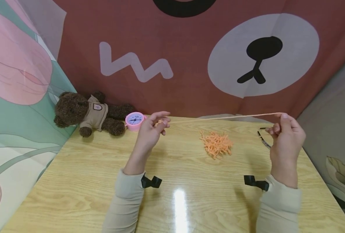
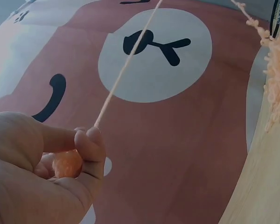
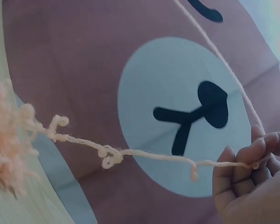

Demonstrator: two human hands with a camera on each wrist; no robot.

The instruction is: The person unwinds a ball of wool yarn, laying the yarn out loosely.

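A strand of peach-orange yarn [image 1: 219, 117] runs nearly straight through the air between the two hands. My left hand [image 1: 150, 134] pinches its left end between thumb and fingertips. Within the curled fingers, a small ball of the same yarn [image 2: 67, 164] shows in the left wrist view. My right hand [image 1: 287, 139] pinches the strand's other end, higher and at the right. From the right fingers a kinked, knotted length of yarn [image 3: 154, 156] leads back toward a loose tangled heap of yarn [image 1: 216, 144] on the table, between and beyond the hands.
A pink alarm clock [image 1: 135, 121] stands just behind my left hand. Left of it, a brown teddy bear [image 1: 95, 113] lies on its side. A thin dark curved item [image 1: 263, 138] is partly hidden behind my right hand. A printed cloth backs the wooden table [image 1: 73, 181].
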